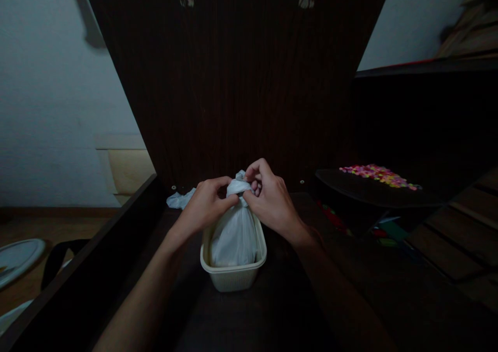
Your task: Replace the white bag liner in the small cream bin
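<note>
A white plastic bag point(235, 238) sits bulging inside a cream plastic basket point(233, 279) on the dark wooden surface. Its gathered neck rises above the rim and is twisted or looped over on itself. My left hand point(208, 201) pinches the neck from the left, thumb and fingers closed on it. From the right, my right hand point(268, 196) grips the top of the same neck with curled fingers. The bag's contents are hidden.
Behind stands a tall dark wooden panel point(249, 82). Crumpled white plastic point(179, 200) lies left of my left hand. A raised dark board point(93, 253) edges the left side. Small colourful pieces point(379, 176) lie on a dark corner shelf point(350, 191) at right.
</note>
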Demonstrator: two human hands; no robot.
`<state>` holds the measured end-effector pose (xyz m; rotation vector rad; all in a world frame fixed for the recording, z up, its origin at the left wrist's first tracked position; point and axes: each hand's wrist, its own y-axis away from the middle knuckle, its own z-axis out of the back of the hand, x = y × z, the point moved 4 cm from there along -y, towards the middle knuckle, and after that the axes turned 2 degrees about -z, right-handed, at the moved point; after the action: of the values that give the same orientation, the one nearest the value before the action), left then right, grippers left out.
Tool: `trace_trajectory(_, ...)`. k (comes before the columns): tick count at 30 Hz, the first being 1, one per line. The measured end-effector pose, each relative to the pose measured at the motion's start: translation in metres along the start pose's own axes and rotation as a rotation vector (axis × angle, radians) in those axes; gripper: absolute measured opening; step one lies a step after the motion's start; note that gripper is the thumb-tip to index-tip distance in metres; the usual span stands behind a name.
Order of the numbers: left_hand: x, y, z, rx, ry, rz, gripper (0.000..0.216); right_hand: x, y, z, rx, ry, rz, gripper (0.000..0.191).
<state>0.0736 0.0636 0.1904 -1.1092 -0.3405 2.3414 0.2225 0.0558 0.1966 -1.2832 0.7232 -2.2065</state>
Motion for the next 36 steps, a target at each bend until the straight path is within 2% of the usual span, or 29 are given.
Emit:
trace_trajectory(3, 0.003, -0.002, 0.0, -0.043, 0.043, -0.027, 0.019, -0.002, 0.0, 0.001, -0.024, 0.023, 0.004, 0.028)
trace_trajectory(7, 0.005, -0.004, 0.0, -0.094, 0.107, -0.117, 0.016, -0.007, 0.0, -0.002, 0.045, 0.036, -0.011, 0.024)
trace_trajectory(11, 0.008, -0.005, 0.001, -0.107, 0.123, -0.134, 0.015, -0.011, 0.0, -0.005, 0.094, 0.023, -0.012, 0.025)
trace_trajectory(20, 0.01, -0.005, 0.0, 0.049, 0.183, -0.149, 0.018, -0.007, 0.001, -0.014, 0.075, 0.06, 0.075, 0.03)
trace_trajectory(23, 0.009, -0.004, 0.0, 0.12, 0.198, -0.14, 0.019, -0.009, 0.0, -0.016, 0.098, 0.033, 0.042, 0.03)
trace_trajectory(27, 0.01, -0.004, -0.001, 0.132, 0.265, -0.099, 0.016, -0.014, -0.003, -0.011, 0.085, -0.143, -0.067, 0.026)
trace_trajectory(29, 0.012, -0.004, -0.002, 0.108, 0.282, -0.067, 0.012, -0.017, -0.004, -0.008, 0.077, -0.247, -0.111, 0.023)
trace_trajectory(31, 0.015, -0.004, 0.0, 0.025, 0.294, -0.041, 0.01, -0.018, -0.003, -0.007, 0.07, -0.305, -0.124, 0.023)
trace_trajectory(33, 0.016, -0.004, 0.002, -0.052, 0.328, -0.021, 0.019, -0.017, -0.002, -0.006, 0.065, -0.33, -0.113, 0.025)
trace_trajectory(36, 0.015, -0.003, 0.006, -0.09, 0.385, -0.012, 0.025, -0.013, -0.002, -0.005, 0.082, -0.373, -0.086, 0.033)
